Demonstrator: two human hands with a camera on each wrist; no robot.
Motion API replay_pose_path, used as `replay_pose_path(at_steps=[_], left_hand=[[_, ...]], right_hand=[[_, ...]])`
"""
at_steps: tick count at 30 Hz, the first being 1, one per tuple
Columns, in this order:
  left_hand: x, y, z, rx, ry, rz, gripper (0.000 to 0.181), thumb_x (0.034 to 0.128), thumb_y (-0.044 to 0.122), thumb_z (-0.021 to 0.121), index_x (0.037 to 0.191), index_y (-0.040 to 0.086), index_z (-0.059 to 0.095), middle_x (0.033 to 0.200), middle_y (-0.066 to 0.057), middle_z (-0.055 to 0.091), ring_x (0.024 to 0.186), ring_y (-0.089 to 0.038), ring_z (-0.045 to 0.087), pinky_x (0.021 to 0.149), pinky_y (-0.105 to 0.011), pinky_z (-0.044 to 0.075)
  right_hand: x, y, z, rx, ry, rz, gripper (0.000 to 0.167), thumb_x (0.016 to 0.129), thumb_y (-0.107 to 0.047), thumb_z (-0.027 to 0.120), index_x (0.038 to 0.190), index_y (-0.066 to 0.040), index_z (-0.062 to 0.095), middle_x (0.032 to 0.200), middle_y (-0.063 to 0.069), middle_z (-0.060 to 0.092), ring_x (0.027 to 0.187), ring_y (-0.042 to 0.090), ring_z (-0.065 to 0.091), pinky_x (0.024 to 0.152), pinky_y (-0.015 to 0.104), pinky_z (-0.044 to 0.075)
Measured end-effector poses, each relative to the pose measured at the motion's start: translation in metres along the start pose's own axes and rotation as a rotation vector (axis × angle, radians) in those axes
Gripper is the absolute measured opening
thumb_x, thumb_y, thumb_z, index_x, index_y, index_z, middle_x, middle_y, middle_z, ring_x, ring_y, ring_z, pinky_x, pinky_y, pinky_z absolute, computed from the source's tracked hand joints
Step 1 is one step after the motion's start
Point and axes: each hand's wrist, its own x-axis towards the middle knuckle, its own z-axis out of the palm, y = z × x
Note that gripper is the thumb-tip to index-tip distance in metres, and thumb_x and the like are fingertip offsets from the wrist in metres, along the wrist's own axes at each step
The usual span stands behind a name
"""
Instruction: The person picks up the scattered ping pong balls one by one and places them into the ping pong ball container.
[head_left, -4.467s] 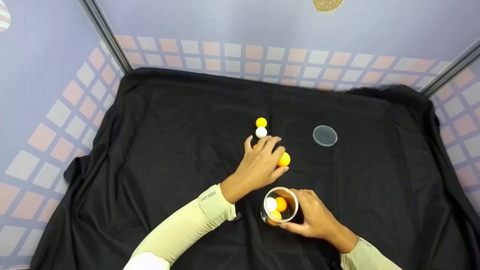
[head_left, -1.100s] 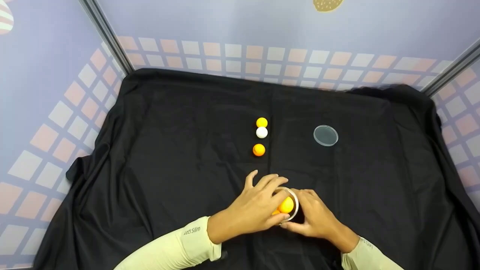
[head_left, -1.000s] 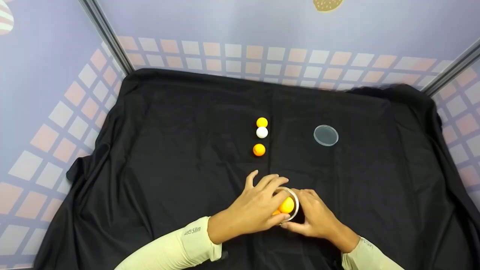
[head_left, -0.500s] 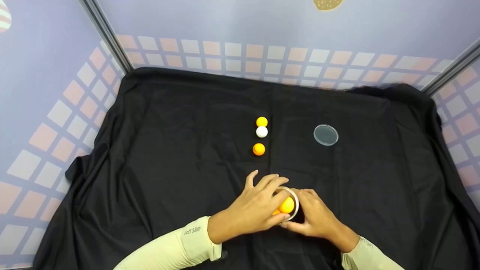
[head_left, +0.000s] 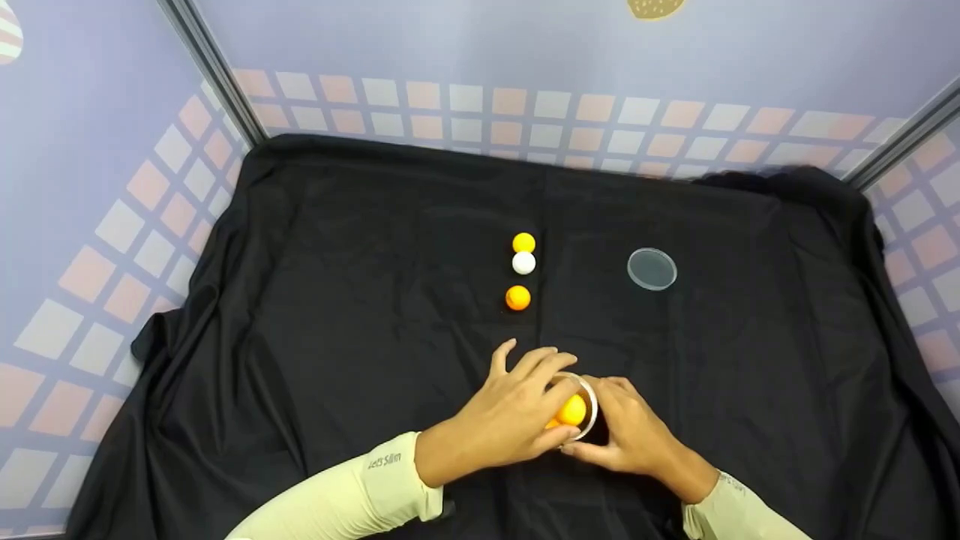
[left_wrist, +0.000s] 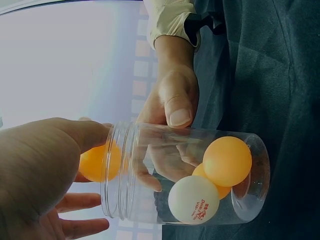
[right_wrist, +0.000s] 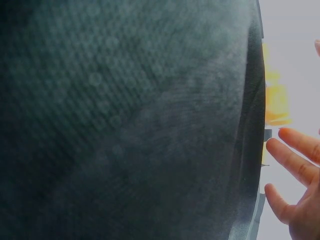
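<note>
My left hand pinches a yellow-orange ping-pong ball at the mouth of a clear plastic jar. In the left wrist view that ball sits partly within the threaded rim, between thumb and fingers. Gripping the jar's side is my right hand, its thumb along the wall. Lower in the jar lie a white ping-pong ball and two orange ones, the upper orange ball partly covering the other. The right wrist view holds mostly blurred dark cloth, with part of a hand at its right edge.
Ahead of the jar, an orange ball, a white ball and a yellow ball lie in a rough line on black cloth. A clear round lid lies to the right. Patterned walls enclose the table.
Since the oldest frame, my left hand has come back from the loose balls to the jar's mouth with the yellow-orange ping-pong ball. Over the last second both hands have stayed still.
</note>
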Motion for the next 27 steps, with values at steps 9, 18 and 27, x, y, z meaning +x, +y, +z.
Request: replay_pose_path(at_steps=[9, 18, 27], left_hand=[[-0.0004, -0.0005, 0.0, -0.005, 0.004, 0.0, 0.045, 0.089, 0.052, 0.07, 0.121, 0.021, 0.062, 0.142, -0.002, 0.056, 0.135, -0.025, 0.051, 0.101, -0.064, 0.042], [0.0, -0.0009, 0.001, -0.01, -0.003, -0.002, 0.044, 0.0894, 0.052, 0.07, 0.12, 0.021, 0.062, 0.142, -0.002, 0.056, 0.135, -0.025, 0.051, 0.101, -0.064, 0.042], [0.0048, -0.0046, 0.0019, -0.013, 0.001, -0.02, 0.043, 0.0915, 0.052, 0.067, 0.121, 0.021, 0.064, 0.143, -0.003, 0.056, 0.135, -0.026, 0.052, 0.101, -0.064, 0.041]], right_hand=[[-0.0005, 0.0014, 0.0007, -0.01, -0.004, -0.007, 0.084, 0.076, -0.058, 0.081, 0.14, -0.009, 0.055, 0.132, -0.001, 0.065, 0.108, 0.017, 0.067, 0.092, 0.045, 0.049], [-0.0011, 0.0007, 0.0014, -0.006, -0.005, -0.001, 0.085, 0.076, -0.058, 0.081, 0.141, -0.009, 0.055, 0.132, -0.002, 0.065, 0.108, 0.016, 0.067, 0.092, 0.045, 0.049], [-0.0006, 0.0001, 0.0005, -0.014, -0.009, -0.001, 0.086, 0.076, -0.058, 0.082, 0.141, -0.008, 0.055, 0.131, 0.0, 0.066, 0.108, 0.017, 0.068, 0.092, 0.047, 0.05]])
